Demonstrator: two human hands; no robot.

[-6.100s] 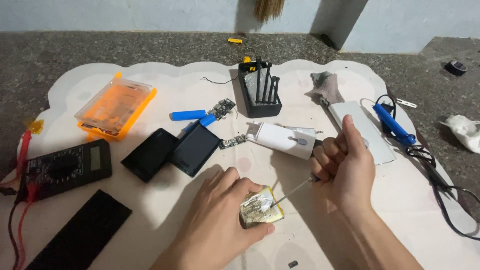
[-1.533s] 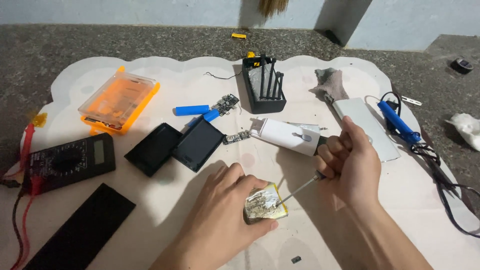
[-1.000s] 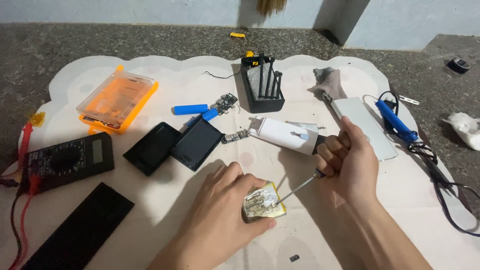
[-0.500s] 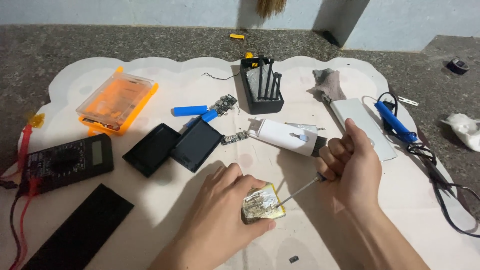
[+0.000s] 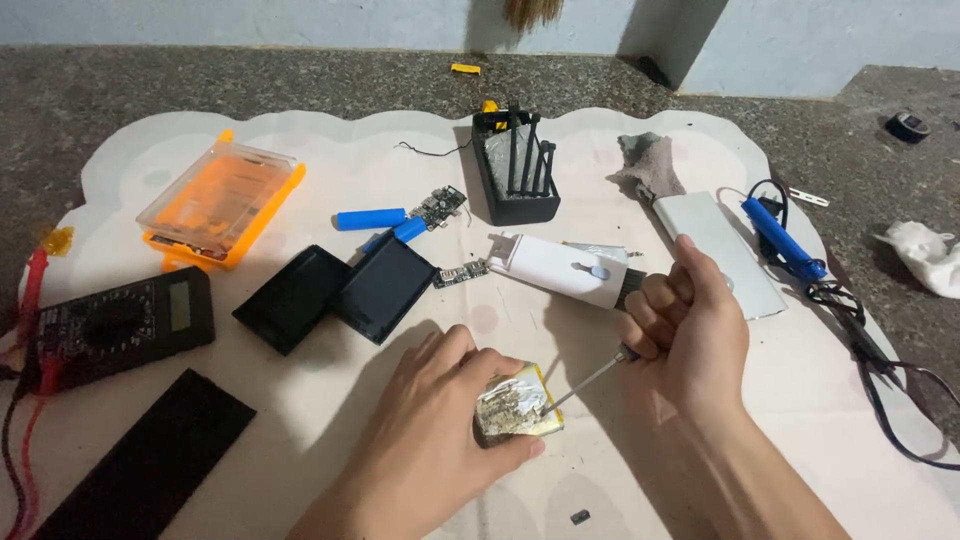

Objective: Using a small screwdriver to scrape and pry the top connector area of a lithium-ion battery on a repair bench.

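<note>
Two hands are seen over the cloth-covered surface [image 5: 300,480]. A silver foil-wrapped pouch [image 5: 515,406] is pinned to the surface by the left hand [image 5: 435,425], fingers pinching its edges. A thin screwdriver [image 5: 588,379] is gripped in the right hand [image 5: 690,330], fingers curled shut, tip touching the pouch. A white device [image 5: 565,270] lies just beyond.

Flat pouch cell [image 5: 517,405]: silver foil face, crinkled and scuffed, yellow edge along the bottom, lying flat on the pale mat, pinned by the left hand. Thin metal screwdriver [image 5: 588,379]: shaft angled down-left, tip touching the cell's right edge, handle buried in the right fist.
</note>
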